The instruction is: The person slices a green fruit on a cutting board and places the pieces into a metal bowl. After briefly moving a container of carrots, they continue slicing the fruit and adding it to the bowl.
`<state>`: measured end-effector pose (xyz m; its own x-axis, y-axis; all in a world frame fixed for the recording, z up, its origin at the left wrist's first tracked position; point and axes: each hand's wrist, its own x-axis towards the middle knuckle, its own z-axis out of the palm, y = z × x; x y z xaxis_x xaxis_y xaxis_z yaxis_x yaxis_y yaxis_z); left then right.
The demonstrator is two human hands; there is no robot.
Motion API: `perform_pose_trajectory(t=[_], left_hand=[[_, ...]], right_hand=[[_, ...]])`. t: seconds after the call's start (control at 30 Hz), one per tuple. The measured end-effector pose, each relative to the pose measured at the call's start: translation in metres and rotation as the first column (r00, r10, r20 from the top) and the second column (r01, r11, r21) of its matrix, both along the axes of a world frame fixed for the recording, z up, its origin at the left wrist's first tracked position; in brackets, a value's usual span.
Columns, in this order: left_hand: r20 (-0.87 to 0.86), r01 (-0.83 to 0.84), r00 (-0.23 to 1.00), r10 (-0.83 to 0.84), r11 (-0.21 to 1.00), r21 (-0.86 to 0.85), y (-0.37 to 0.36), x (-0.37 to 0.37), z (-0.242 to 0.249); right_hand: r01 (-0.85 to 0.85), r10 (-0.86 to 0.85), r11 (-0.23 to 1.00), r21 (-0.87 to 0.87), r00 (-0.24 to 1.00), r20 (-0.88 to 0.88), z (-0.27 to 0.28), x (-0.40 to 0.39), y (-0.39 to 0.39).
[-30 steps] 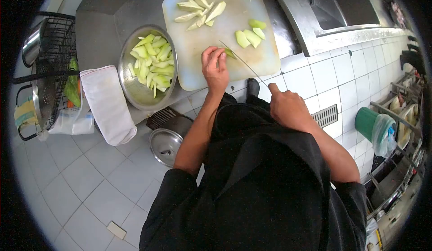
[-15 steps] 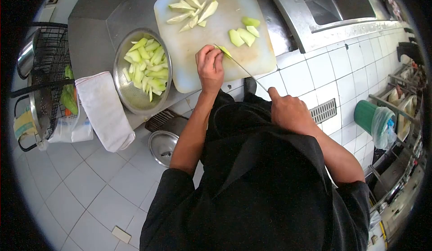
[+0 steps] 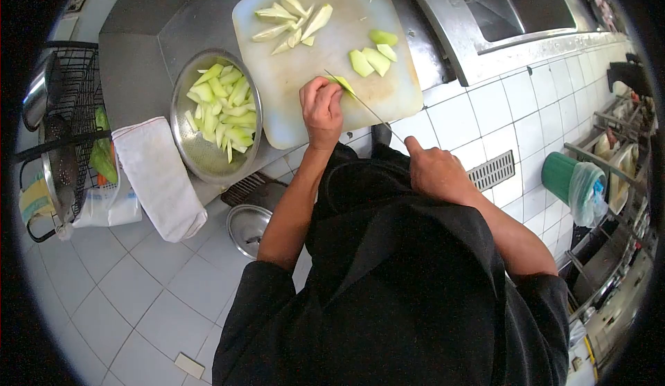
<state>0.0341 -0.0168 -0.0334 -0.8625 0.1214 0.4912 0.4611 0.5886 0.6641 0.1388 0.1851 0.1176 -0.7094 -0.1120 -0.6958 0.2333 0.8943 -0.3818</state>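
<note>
My right hand (image 3: 440,173) grips a knife (image 3: 377,116) by its handle, the thin blade slanting up and left over the white cutting board (image 3: 277,95). The blade lies against a small piece of peeled green vegetable (image 3: 341,81), which the bent fingers of my left hand (image 3: 322,112) hold on the board. To the right of it are several thick pale-green pieces (image 3: 374,60). Narrow whitish core strips (image 3: 294,22) lie loose at the board's far left. Left of the board, a perforated metal bowl (image 3: 185,154) holds many cut green pieces (image 3: 225,105).
A folded white cloth (image 3: 159,178) hangs over the counter edge. A black wire basket (image 3: 76,74) stands at the left. On the floor are a metal lid (image 3: 247,227) and a drain grate (image 3: 493,170). A steel sink (image 3: 478,12) is at upper right, a green bin (image 3: 557,175) below.
The knife and right hand have shifted slightly left and up in the view. The left hand keeps its hold on the vegetable piece. The whole view has moved a little left.
</note>
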Motion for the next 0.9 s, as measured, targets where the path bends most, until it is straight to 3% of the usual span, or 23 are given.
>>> perform_pose_trajectory(t=[0.37, 0.57, 0.9], left_hand=[[-0.002, 0.008, 1.0, -0.008, 1.0, 0.006, 0.0, 0.001, -0.001], [0.029, 0.011, 1.0, -0.011, 1.0, 0.011, -0.002, 0.0, -0.001], [0.038, -0.011, 0.999, 0.007, 0.994, 0.113, -0.008, 0.005, 0.003]], right_hand=[[-0.004, -0.002, 0.999, -0.045, 0.991, -0.132, -0.024, -0.004, -0.007], [-0.007, 0.001, 0.999, -0.051, 0.992, -0.127, -0.068, -0.021, -0.01], [-0.041, 0.023, 0.997, -0.06, 0.963, -0.27, -0.054, -0.016, 0.002]])
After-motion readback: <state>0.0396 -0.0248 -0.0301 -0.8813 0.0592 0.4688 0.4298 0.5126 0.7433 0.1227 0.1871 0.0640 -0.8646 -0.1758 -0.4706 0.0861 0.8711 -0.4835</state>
